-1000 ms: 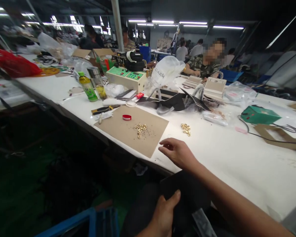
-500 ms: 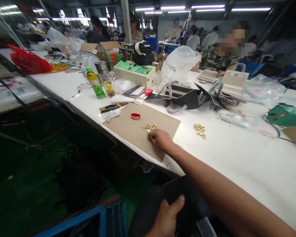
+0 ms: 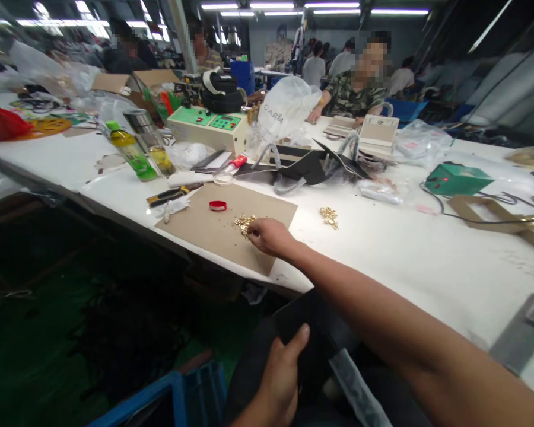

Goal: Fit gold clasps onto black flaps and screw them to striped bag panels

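My left hand [image 3: 279,376] grips a black bag piece [image 3: 300,317] low in front of me, thumb on top and fingers hidden underneath. A grey plastic-wrapped strap [image 3: 358,388] hangs beside that piece. Stretched out over the table, my right hand [image 3: 271,236] has its fingertips pinched together at the edge of a pile of small gold metal fittings [image 3: 244,223]. Whatever lies between those fingertips is too small to make out. The pile rests on a brown cardboard sheet [image 3: 204,228], along with a red ring-shaped band [image 3: 218,206].
A second gold heap [image 3: 329,217] lies on the white table [image 3: 382,261]. Pliers [image 3: 173,194], a green-labelled bottle [image 3: 131,151] and a control box [image 3: 209,127] stand left. Black bag parts [image 3: 302,169] and a green device [image 3: 457,178] lie beyond. A co-worker [image 3: 356,86] sits opposite.
The view has swung to the right, so the table's contents appear further left. My right hand stays at the gold pile, and my left still holds the black bag piece.
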Tool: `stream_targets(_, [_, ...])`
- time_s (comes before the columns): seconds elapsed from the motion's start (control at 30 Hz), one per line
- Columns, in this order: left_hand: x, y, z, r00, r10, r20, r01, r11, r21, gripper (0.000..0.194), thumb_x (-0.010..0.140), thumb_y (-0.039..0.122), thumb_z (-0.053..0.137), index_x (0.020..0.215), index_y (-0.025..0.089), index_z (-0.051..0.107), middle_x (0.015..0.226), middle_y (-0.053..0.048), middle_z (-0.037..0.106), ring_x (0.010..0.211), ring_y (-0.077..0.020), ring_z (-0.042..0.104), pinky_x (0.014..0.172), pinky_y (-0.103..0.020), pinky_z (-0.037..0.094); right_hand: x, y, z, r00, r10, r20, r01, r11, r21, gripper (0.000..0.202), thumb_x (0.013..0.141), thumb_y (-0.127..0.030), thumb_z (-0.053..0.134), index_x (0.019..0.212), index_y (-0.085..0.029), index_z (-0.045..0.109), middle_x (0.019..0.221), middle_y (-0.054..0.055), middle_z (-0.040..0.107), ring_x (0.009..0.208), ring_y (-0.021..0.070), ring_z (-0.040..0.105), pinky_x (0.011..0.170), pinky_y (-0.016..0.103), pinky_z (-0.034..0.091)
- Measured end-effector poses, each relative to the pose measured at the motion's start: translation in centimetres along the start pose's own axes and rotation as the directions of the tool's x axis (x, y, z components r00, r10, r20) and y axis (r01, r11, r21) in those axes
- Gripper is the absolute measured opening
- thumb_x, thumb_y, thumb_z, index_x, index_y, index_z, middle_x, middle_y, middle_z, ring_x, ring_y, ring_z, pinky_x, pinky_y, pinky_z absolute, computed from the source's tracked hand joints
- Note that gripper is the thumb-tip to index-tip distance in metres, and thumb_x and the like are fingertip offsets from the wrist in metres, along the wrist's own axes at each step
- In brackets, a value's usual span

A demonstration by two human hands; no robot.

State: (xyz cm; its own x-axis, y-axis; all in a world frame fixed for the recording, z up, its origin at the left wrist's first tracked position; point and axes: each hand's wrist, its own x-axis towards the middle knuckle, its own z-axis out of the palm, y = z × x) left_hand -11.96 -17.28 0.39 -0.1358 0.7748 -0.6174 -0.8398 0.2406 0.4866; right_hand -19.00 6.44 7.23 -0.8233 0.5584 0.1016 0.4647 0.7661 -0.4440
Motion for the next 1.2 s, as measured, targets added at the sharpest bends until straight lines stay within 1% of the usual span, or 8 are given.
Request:
stream_targets(0.13, [-0.6,0.7,1.3,0.999,0.04,-0.022,-0.039,0.998,0.058,0.054,0.086,0.037,0.084,0.135,0.017,0.071,0.133,-0.014,0.075,0.129,-0.0335,0.068,0.121,-0.05,0.046,-9.8,1.3,-4.6,0.955,0.145,-0.259,-0.052,0.941,0.333,0.011,0.097,-0.026,0.067,0.098,-0.019,0.075,0.089,0.001,0.076,0.079,0.0142,0.068,0.074,0.024,0.051])
stream_targets(0.23, [-0.8,0.5,2.4,0.998,0.054,0.016,-0.055,0.996,0.071,0.056,0.087,0.037,0.083,0.138,0.017,0.069,0.132,-0.015,0.075,0.125,-0.0328,0.071,0.117,-0.05,0.05,-19.6,1.5,-6.4,0.882,0.35,-0.315,-0.134,0.828,0.544,0.011,0.092,-0.03,0.073,0.093,-0.019,0.075,0.082,0.0,0.076,0.071,0.0148,0.069,0.068,0.025,0.053])
stream_targets(0.33, [-1.3,-0.2,3.9,0.995,0.082,0.052,-0.088,0.989,0.119,0.06,0.087,0.038,0.083,0.14,0.015,0.067,0.131,-0.016,0.076,0.12,-0.0332,0.073,0.111,-0.051,0.054,-27.5,1.0,-5.6,0.844,0.43,-0.321,-0.204,0.811,0.549,0.005,0.092,-0.027,0.074,0.092,-0.022,0.076,0.085,0.0,0.077,0.075,0.0156,0.071,0.07,0.026,0.055])
stream_targets(0.43, [-1.9,-1.3,5.4,0.989,0.119,0.092,-0.137,0.967,0.214,0.062,0.086,0.041,0.083,0.139,0.012,0.068,0.128,-0.017,0.077,0.116,-0.0335,0.074,0.108,-0.05,0.056,-31.9,0.7,-3.7,0.826,0.393,-0.403,-0.179,0.862,0.475,0.003,0.094,-0.024,0.073,0.093,-0.023,0.076,0.089,0.002,0.077,0.08,0.0166,0.072,0.074,0.028,0.057])
stream_targets(0.57, [-2.6,-3.1,6.6,0.972,0.186,0.147,-0.229,0.895,0.384,0.057,0.086,0.046,0.082,0.132,0.012,0.073,0.126,-0.016,0.078,0.116,-0.0327,0.074,0.11,-0.046,0.055,-34.1,1.0,-2.9,0.795,0.332,-0.508,-0.13,0.911,0.392,0.006,0.097,-0.021,0.069,0.098,-0.023,0.075,0.09,0.003,0.076,0.081,0.0171,0.072,0.075,0.03,0.058])
stream_targets(0.8, [-3.9,-4.4,7.9,0.926,0.301,0.228,-0.376,0.685,0.623,0.046,0.091,0.047,0.076,0.123,0.014,0.078,0.127,-0.011,0.078,0.117,-0.0311,0.073,0.105,-0.039,0.057,-36.3,1.0,-3.9,0.758,0.342,-0.555,-0.156,0.922,0.355,0.01,0.098,-0.019,0.067,0.101,-0.025,0.075,0.092,0.003,0.076,0.084,0.0179,0.073,0.078,0.031,0.059])
stream_targets(1.0, [-4.6,-5.0,8.2,0.879,0.341,0.334,-0.468,0.476,0.745,0.039,0.096,0.046,0.069,0.121,0.017,0.08,0.12,-0.009,0.081,0.112,-0.0296,0.075,0.096,-0.034,0.06,-37.3,1.0,-3.3,0.729,0.376,-0.572,-0.166,0.908,0.385,0.012,0.1,-0.02,0.066,0.104,-0.026,0.076,0.096,0.003,0.078,0.087,0.0188,0.074,0.08,0.033,0.059])
stream_targets(1.2, [-5.0,-5.2,8.0,0.857,0.332,0.395,-0.51,0.43,0.745,0.036,0.1,0.043,0.065,0.123,0.02,0.079,0.119,-0.007,0.081,0.109,-0.0279,0.075,0.096,-0.033,0.058,-37.5,0.2,-3.1,0.633,0.455,-0.626,-0.23,0.883,0.409,0.004,0.098,-0.023,0.072,0.096,-0.025,0.074,0.092,0.003,0.078,0.083,0.02,0.073,0.077,0.034,0.057])
